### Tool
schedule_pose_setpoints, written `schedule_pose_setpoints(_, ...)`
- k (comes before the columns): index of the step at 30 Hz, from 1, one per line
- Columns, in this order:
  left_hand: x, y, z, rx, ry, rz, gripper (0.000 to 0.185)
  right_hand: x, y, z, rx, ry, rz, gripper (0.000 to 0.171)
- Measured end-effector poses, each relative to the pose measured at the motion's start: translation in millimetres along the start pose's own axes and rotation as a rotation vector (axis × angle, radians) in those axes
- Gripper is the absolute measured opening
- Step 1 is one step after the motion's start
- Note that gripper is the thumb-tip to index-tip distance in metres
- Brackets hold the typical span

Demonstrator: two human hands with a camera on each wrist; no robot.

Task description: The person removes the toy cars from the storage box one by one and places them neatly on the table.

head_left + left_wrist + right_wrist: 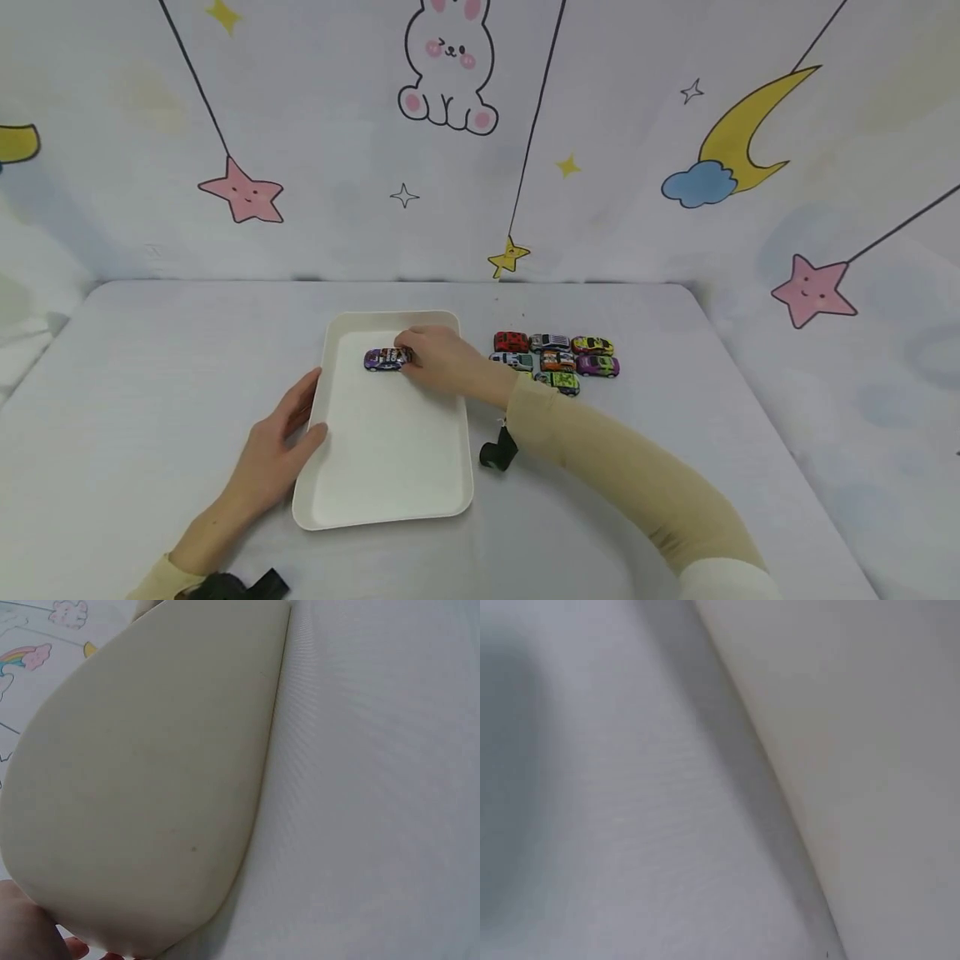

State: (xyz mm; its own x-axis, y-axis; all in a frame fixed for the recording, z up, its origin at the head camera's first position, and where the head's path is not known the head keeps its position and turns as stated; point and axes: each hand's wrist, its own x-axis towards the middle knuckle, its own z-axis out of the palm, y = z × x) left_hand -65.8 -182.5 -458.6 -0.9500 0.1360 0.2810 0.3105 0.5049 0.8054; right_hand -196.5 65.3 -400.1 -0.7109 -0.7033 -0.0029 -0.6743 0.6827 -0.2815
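A white rectangular tray (382, 467) lies on the table, its left rim held by my left hand (273, 454), thumb at the rim and fingers along the outer side. Over the tray's upper part, my right hand (442, 358) pinches the right end of a purple toy car (384, 359) with dark and white graphics. Whether the car touches the tray floor I cannot tell. In the left wrist view, the tray's pale side (150, 780) fills much of the picture, with part of my left hand (30, 930) at the lower left. The right wrist view is blurred and shows no fingers.
Right of the tray, several toy cars stand grouped in rows, including a red one (511, 342), an orange one (557, 361), a purple one (597, 367) and a green one (558, 382). My right forearm (622, 467) passes close in front of them. A patterned wall (337, 225) rises behind the table.
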Motion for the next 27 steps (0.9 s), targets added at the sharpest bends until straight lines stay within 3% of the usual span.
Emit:
schedule_pose_setpoints(12, -0.1, -4.1, 0.5, -0.018, -0.004, -0.001, 0.066, -31, 13, -11, 0.076, 0.024, -0.018, 0.030)
schedule_pose_setpoints(21, -0.6, -2.9, 0.0, -0.027, -0.004, -0.001, 0.066, -51, 21, -12, 0.121, 0.131, -0.086, 0.026)
schedule_pose_setpoints(27, 0.0, -3.4, -0.8, -0.023, -0.011, -0.004, 0.067, -63, 27, -7, 0.122, 0.267, -0.151, 0.027)
